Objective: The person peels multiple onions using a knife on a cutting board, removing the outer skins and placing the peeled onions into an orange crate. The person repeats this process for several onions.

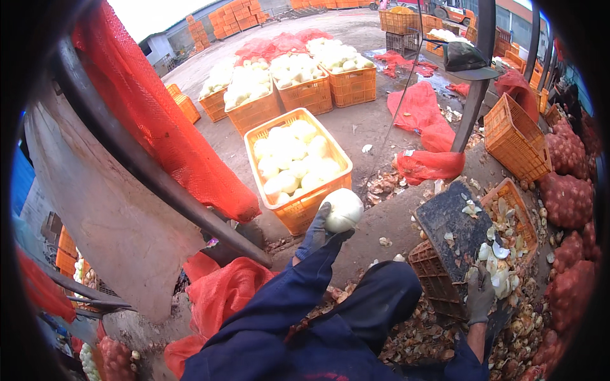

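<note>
My left hand (pixel 318 233), in a grey glove, holds a large peeled white onion (pixel 343 210) near the front corner of an orange plastic crate (pixel 305 212). Peeled onions (pixel 298 159) fill that crate, bright in the sun. On the right, my gloved right hand (pixel 479 290) rests at the edge of a dark board (pixel 452 224) lying tilted over an upturned crate (pixel 429 271). White peel pieces (pixel 499 271) lie beside its fingers; whether it grips anything is hidden. Behind the board, another orange crate (pixel 512 205) holds onion skins.
Several crates of peeled onions (pixel 305 97) stand beyond the near crate. A metal post (pixel 476 95) rises at right, a curved bar (pixel 157 176) and red netting (pixel 167 119) at left. Red mesh sacks of onions (pixel 567 200) line the right side. Dry skins (pixel 419 333) cover the ground.
</note>
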